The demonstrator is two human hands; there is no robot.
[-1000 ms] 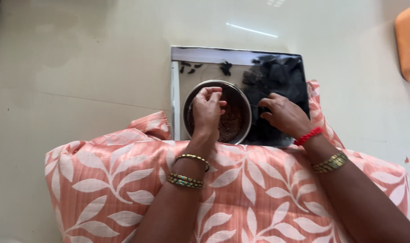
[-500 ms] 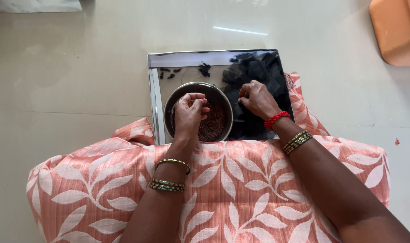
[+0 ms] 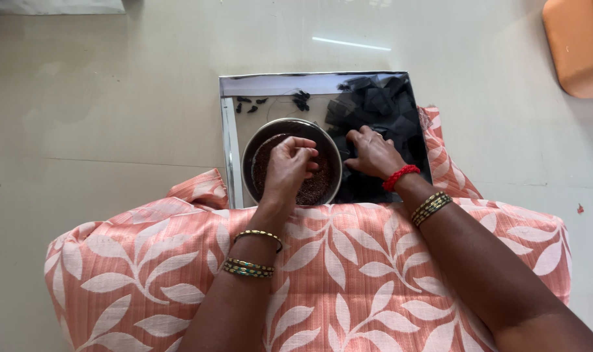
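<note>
two hands over a steel tray [image 3: 230,140]. head view: left hand [image 3: 289,168] pinches closed over a round bowl [image 3: 257,146] of brown seeds; can't tell what it holds. right hand [image 3: 373,153] lies flat, spread on black pulp chunks [image 3: 375,101]. risk: wrist nudges the bowl rim, seeds spill.

No packages, labels, signs or screens show anywhere in this view.
</note>
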